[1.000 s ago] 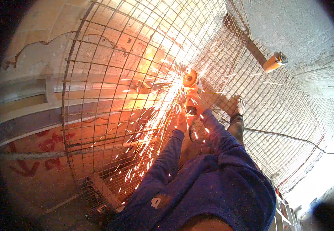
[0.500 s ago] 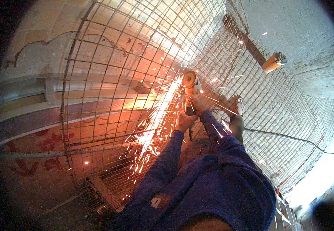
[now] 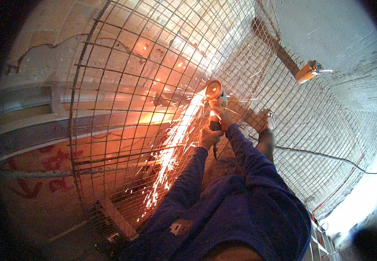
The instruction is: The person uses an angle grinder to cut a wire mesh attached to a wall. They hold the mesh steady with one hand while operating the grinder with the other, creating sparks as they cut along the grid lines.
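Observation:
My left hand point(image 3: 207, 137) is closed around the dark rear body of an angle grinder point(image 3: 218, 101). Farther forward, my right hand point(image 3: 224, 117) grips the same tool behind its head. The grinder's round disc point(image 3: 213, 89) is up against the steel wire mesh point(image 3: 72, 114), but the exact contact point is lost in glare. A bright stream of sparks point(image 3: 173, 145) shoots from the disc down and to the left, past my left forearm. Part of my fingers is hidden by the tool and the glow.
Mesh spreads underfoot and rises on the left. My sandalled foot point(image 3: 270, 122) stands on it beside a brown board point(image 3: 253, 117). A dark cable point(image 3: 319, 153) runs right. An orange cylindrical thing point(image 3: 306, 73) lies at upper right; a ladder point(image 3: 320, 244) stands lower right.
Both hands and the grinder stay nearly in place. The spark stream has become narrower and reaches farther down, with fewer sparks crossing my right forearm.

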A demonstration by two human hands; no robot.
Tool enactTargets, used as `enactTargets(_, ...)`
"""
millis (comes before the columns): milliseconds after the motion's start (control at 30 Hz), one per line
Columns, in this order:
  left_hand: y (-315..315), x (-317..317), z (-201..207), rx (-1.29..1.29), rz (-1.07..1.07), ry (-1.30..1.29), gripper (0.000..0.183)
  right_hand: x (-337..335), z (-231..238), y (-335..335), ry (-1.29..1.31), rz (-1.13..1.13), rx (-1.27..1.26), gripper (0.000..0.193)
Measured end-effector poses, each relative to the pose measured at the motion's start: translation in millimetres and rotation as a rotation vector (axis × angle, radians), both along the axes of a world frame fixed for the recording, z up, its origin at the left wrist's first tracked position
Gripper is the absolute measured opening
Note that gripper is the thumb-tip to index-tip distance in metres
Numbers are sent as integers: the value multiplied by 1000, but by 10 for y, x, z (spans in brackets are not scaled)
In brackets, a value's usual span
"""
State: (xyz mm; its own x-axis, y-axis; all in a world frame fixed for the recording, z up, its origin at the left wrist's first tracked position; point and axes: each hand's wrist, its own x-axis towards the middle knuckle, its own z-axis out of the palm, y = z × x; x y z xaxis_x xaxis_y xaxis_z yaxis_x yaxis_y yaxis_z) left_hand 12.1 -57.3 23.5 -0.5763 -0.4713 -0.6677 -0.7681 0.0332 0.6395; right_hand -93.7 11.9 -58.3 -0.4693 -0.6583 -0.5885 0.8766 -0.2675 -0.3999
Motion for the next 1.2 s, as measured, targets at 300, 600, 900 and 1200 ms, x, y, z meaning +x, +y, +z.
enactTargets(300, -12, -12, -49, -438, -217, -16, 54, 55, -221, -129, 219, -41, 73, 20)
enactTargets(600, 44, -75, 98, -86, -137, 131, 45, -74, 330, 98, 160, -56, 135, 28)
enactTargets(900, 14, -441, -67, -171, -161, 66, 43, -416, 144, 106, 198, -66, 138, 30)
enactTargets(1200, -20, -540, -12, -214, -208, -1, 46, -482, 132, 49, 525, -88, 177, 29)
